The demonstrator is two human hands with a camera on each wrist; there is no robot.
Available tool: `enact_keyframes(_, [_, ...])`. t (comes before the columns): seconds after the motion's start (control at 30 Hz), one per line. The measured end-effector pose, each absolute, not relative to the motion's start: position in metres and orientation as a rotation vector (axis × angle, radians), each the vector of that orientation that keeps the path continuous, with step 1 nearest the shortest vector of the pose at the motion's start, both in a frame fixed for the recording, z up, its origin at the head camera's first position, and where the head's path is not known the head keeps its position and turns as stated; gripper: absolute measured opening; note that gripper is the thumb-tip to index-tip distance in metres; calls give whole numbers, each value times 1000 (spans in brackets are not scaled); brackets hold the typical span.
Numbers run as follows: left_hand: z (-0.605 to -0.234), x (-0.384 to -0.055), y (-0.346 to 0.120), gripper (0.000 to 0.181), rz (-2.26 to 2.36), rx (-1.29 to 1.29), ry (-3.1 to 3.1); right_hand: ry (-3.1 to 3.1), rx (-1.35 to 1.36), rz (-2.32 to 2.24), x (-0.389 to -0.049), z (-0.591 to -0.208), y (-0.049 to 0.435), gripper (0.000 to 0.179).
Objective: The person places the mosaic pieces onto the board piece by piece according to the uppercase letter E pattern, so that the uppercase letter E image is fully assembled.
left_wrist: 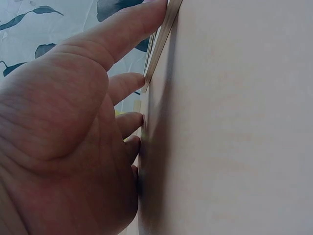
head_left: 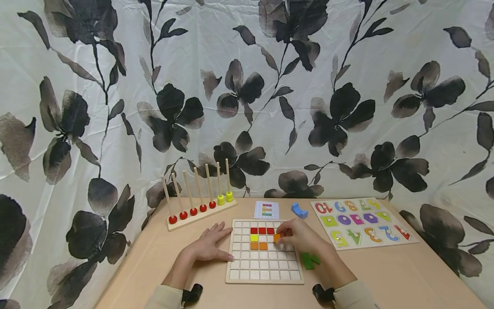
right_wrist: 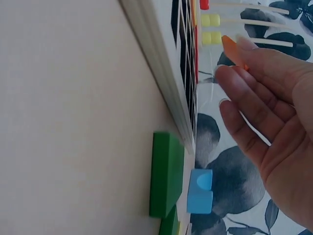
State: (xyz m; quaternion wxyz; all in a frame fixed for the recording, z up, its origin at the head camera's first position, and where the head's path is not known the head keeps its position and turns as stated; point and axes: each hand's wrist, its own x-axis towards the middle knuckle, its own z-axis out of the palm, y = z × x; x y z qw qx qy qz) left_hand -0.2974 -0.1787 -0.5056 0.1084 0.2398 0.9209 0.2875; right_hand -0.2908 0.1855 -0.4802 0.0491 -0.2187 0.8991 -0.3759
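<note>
A: Where's the flat orange square tile (head_left: 276,238)?
B: Pinched in the right hand (head_left: 298,234), tilted, raised over the light wooden grid board (head_left: 264,265), right and slightly far of two laid orange tiles (head_left: 263,246).
A: Left hand (head_left: 206,246)?
B: Fingers apart, thumb at the board's left edge. Right hand is nearer the laid pair.

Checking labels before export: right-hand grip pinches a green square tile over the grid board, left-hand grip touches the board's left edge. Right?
Colour's wrong: it's an orange square tile, as the right wrist view shows. Rest stands: right-hand grip pinches it over the grid board, left-hand grip touches the board's left edge.
</note>
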Motion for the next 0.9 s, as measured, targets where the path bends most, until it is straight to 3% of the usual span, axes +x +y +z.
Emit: enact_keyframes(0.9, [-507,-298,-179,99,846,723,2719,2781,-880,-825,-295,-488,166,20])
